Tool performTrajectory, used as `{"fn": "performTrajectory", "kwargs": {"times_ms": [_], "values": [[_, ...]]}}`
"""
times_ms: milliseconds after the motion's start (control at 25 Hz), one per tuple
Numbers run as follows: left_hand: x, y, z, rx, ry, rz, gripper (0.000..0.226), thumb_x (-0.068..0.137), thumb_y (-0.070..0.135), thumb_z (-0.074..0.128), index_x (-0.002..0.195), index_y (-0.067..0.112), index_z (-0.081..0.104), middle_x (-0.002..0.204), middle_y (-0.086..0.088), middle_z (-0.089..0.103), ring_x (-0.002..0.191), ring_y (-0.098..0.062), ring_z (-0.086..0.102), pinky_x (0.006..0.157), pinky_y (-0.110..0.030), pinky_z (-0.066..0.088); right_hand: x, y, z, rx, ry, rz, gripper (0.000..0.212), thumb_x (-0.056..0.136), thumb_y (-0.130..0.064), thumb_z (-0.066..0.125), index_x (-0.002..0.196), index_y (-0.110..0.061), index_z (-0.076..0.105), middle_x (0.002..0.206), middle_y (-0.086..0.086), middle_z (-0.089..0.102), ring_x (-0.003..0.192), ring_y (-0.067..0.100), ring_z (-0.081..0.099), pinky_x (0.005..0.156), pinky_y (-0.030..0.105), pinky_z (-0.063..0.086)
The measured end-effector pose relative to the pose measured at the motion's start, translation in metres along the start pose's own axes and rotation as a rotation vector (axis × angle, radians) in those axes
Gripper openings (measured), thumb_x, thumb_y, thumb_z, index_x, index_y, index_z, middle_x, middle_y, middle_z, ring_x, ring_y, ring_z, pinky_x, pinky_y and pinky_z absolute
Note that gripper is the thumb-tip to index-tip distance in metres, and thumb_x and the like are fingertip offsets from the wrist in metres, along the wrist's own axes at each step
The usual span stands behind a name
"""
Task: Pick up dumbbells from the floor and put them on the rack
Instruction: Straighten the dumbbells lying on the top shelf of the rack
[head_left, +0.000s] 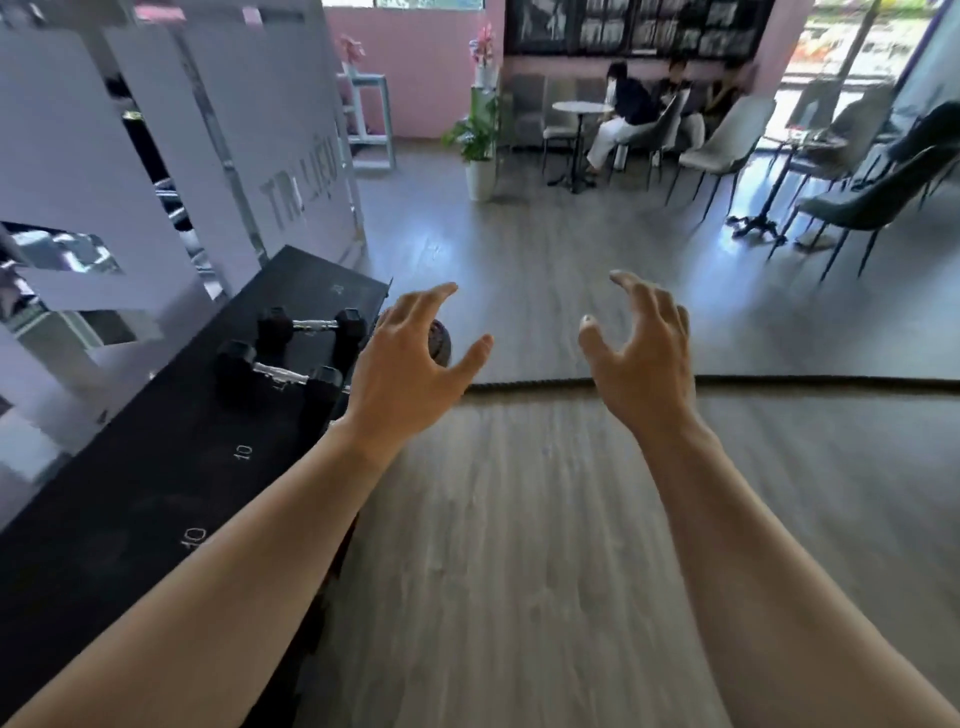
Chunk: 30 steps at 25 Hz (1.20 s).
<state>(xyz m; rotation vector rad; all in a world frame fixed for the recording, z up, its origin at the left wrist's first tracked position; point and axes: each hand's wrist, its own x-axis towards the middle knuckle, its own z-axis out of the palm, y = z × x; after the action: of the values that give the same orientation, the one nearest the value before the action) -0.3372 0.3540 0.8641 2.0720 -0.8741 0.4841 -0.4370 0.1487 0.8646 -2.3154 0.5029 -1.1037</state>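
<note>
Two black hex dumbbells with chrome handles lie on the black rack at my left: one farther back, one nearer. My left hand hovers just right of the rack's edge, fingers spread, holding nothing. Behind that hand a dark round weight peeks out, mostly hidden. My right hand is held out over the wooden floor, fingers curled apart and empty. No dumbbell shows on the floor in front of me.
A thick black rope runs across the floor from the rack to the right edge. White partition panels stand behind the rack. Farther off are a potted plant, a round table with chairs, and seated people.
</note>
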Motion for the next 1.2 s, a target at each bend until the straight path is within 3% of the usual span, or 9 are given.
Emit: {"fn": "performTrajectory", "kwargs": {"times_ms": [160,400,640,800,1000,1120,1200], "values": [[0.027,-0.069,-0.037,0.062,0.111,-0.103,0.066,0.082,0.059,0.060,0.137,0.024,0.050,0.134,-0.002,0.057,0.116,-0.026,0.056,0.095,-0.051,0.050,0.044,-0.039,0.074,0.084,-0.086,-0.120,0.053,0.088,-0.035,0.059,0.138,-0.020,0.048,0.138,0.008,0.051,0.125,0.025,0.042,0.098,0.032,0.032],[0.078,-0.211,-0.080,0.166,0.294,-0.286,0.062,0.084,0.061,0.057,0.134,0.025,0.051,0.130,0.000,0.061,0.115,-0.025,0.057,0.093,-0.045,0.051,0.106,-0.099,0.233,0.176,-0.236,-0.200,0.049,0.090,-0.032,0.063,0.136,-0.022,0.050,0.137,0.006,0.053,0.125,0.023,0.043,0.097,0.027,0.028],[0.136,-0.346,-0.095,0.234,0.372,-0.477,0.051,0.088,0.047,0.066,0.129,0.019,0.056,0.123,-0.003,0.065,0.106,-0.025,0.062,0.087,-0.041,0.052,0.167,-0.135,0.388,0.287,-0.373,-0.227,0.049,0.087,-0.040,0.059,0.133,-0.025,0.053,0.134,0.004,0.056,0.122,0.019,0.045,0.095,0.028,0.031],[0.156,-0.421,-0.080,0.235,0.376,-0.630,0.052,0.085,0.051,0.064,0.126,0.020,0.058,0.119,-0.003,0.067,0.105,-0.023,0.063,0.088,-0.040,0.053,0.184,-0.126,0.488,0.294,-0.523,-0.240,0.047,0.089,-0.036,0.064,0.134,-0.024,0.054,0.134,0.005,0.057,0.124,0.023,0.049,0.095,0.029,0.034],[0.177,-0.513,-0.026,0.340,0.340,-0.874,0.047,0.088,0.046,0.066,0.127,0.022,0.058,0.121,-0.003,0.063,0.108,-0.022,0.059,0.089,-0.038,0.051,0.194,-0.091,0.635,0.337,-0.856,-0.238,0.049,0.090,-0.038,0.061,0.136,-0.023,0.052,0.135,0.005,0.055,0.126,0.024,0.047,0.104,0.039,0.040],[0.190,-0.562,0.011,0.359,0.291,-1.005,0.050,0.088,0.046,0.066,0.130,0.021,0.056,0.128,-0.004,0.059,0.115,-0.019,0.054,0.089,-0.031,0.045,0.195,-0.068,0.703,0.344,-0.986,-0.208,0.049,0.091,-0.039,0.060,0.136,-0.022,0.052,0.136,0.005,0.055,0.128,0.023,0.047,0.105,0.043,0.042],[0.191,-0.601,0.039,0.382,0.261,-1.085,0.055,0.086,0.046,0.068,0.131,0.018,0.054,0.131,-0.007,0.055,0.121,-0.022,0.051,0.090,-0.028,0.040,0.188,-0.045,0.747,0.322,-1.074,-0.164,0.048,0.091,-0.038,0.059,0.135,-0.020,0.053,0.135,0.006,0.056,0.127,0.023,0.049,0.103,0.040,0.043]]}}
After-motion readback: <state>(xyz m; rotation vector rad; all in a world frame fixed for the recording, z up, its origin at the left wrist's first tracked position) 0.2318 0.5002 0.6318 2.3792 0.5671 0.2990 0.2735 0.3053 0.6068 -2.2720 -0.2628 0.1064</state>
